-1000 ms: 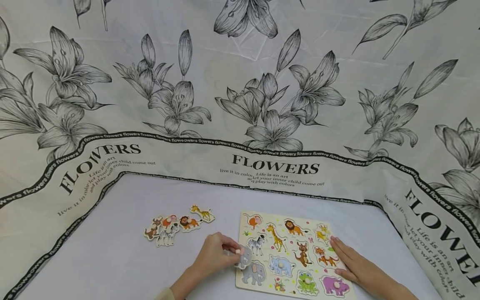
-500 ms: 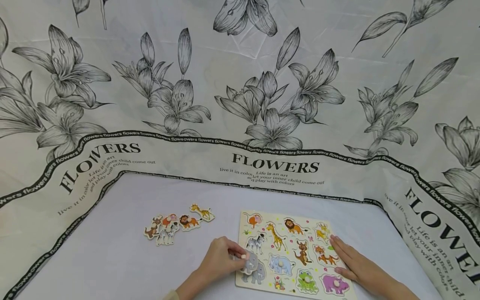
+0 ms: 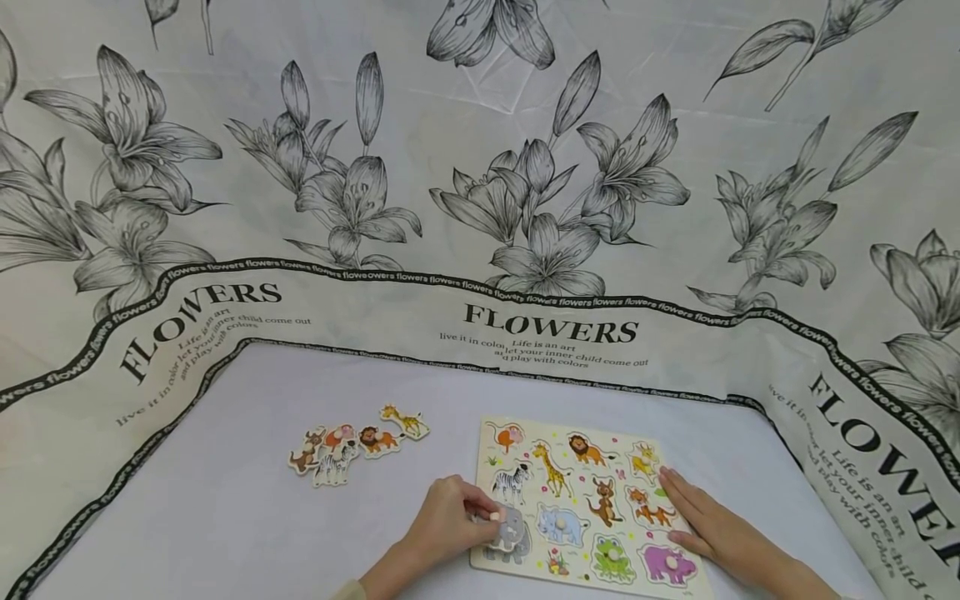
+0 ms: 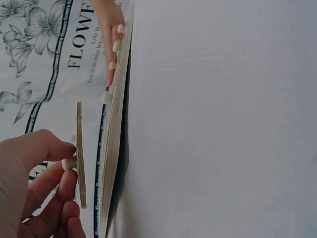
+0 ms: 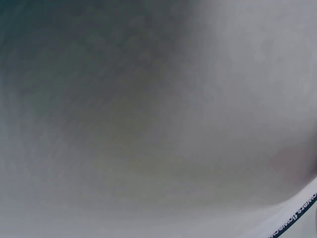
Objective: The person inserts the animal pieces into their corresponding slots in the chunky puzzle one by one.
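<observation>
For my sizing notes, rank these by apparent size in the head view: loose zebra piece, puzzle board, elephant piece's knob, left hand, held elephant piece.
Puzzle board
Left hand
Elephant piece and loose zebra piece: too alike to rank
Elephant piece's knob

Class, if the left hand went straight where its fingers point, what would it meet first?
Probably the pale rectangular wooden puzzle board, near its printed grey elephant, the held grey wooden elephant piece touching first; depth is unclear.

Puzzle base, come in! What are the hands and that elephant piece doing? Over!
Left hand pinches elephant piece by its knob. Piece raised off the board. Right hand rests at board's right edge. Nothing seen between piece and board.
</observation>
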### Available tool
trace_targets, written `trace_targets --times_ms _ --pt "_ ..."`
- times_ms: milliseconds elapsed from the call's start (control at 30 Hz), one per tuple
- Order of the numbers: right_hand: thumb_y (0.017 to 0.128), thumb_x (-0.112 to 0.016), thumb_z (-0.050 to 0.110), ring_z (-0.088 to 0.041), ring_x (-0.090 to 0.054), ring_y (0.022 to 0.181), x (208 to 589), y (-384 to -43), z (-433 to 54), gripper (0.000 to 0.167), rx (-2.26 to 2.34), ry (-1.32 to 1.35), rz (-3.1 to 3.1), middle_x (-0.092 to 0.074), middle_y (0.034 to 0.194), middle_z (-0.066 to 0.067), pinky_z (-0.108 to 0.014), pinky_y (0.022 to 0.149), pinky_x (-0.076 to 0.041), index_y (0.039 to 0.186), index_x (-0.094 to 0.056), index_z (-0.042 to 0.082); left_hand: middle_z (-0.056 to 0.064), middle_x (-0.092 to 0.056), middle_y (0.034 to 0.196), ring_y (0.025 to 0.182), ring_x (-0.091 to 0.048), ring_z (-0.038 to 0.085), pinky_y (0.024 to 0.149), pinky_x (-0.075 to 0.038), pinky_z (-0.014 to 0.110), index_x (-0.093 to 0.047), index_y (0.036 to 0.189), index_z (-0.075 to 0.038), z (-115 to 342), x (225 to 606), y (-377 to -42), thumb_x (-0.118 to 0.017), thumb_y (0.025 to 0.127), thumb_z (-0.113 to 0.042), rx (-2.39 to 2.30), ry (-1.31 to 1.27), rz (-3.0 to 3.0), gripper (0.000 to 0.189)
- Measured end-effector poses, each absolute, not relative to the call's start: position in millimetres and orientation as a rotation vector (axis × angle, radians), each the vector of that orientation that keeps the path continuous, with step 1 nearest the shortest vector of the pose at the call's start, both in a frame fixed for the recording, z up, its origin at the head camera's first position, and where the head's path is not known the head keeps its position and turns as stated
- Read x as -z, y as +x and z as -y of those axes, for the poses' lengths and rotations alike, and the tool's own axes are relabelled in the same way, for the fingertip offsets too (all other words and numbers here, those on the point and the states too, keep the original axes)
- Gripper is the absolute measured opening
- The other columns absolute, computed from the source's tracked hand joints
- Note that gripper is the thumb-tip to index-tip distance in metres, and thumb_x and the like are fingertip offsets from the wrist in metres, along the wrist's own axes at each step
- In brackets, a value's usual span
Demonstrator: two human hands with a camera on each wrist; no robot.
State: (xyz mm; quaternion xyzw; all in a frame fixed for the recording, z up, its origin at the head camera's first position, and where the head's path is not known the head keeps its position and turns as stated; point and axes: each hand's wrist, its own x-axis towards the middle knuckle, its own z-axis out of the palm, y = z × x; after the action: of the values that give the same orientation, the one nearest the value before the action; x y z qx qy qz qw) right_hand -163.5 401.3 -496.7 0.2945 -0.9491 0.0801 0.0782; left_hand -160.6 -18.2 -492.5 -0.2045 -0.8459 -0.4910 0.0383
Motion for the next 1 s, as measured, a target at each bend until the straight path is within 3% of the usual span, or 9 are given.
trace_targets --times_ms 233,533,733,1000 --pt "0.092 -0.06 0.035 0.021 0.007 0.137 496.2 -164.8 -402.3 0.071 -0.242 0.879 2.855 -0.032 0.155 -0.011 0.004 0.102 0.003 0.15 -0.03 0.005 -0.011 -0.066 0.063 0.056 -0.05 -0.006 0.055 -0.044 0.013 -0.077 0.077 -0.011 12.3 490.6 -161.6 -0.077 0.068 -0.011 1.476 -0.676 2.589 0.009" --pt "0.092 -0.06 0.036 0.021 0.008 0.136 495.9 -163.7 -401.6 0.072 -0.225 0.885 2.85 -0.029 0.157 -0.007 0.004 0.102 0.004 0.149 -0.031 0.005 -0.012 -0.065 0.061 0.052 -0.05 -0.007 0.054 -0.044 0.013 -0.075 0.073 -0.011 7.0 486.9 -161.6 -0.078 0.067 -0.011 1.454 -0.677 2.666 0.007" --pt "0.092 -0.061 0.036 0.021 0.008 0.136 496.6 -164.8 -402.2 0.071 -0.221 0.887 2.847 -0.029 0.157 -0.007 0.004 0.102 0.004 0.149 -0.031 0.004 -0.016 -0.063 0.059 0.051 -0.05 -0.007 0.063 -0.042 0.013 -0.075 0.072 -0.013 5.7 484.9 -162.4 -0.08 0.068 -0.014 1.417 -0.68 2.722 0.006" --pt "0.092 -0.06 0.036 0.022 0.008 0.136 496.7 -164.7 -402.2 0.072 -0.224 0.884 2.854 -0.031 0.156 -0.01 0.004 0.101 0.004 0.149 -0.031 0.005 -0.014 -0.062 0.06 0.052 -0.05 -0.008 0.052 -0.044 0.012 -0.074 0.072 -0.011 2.4 484.3 -161.2 -0.079 0.069 -0.01 1.448 -0.695 2.731 0.005"
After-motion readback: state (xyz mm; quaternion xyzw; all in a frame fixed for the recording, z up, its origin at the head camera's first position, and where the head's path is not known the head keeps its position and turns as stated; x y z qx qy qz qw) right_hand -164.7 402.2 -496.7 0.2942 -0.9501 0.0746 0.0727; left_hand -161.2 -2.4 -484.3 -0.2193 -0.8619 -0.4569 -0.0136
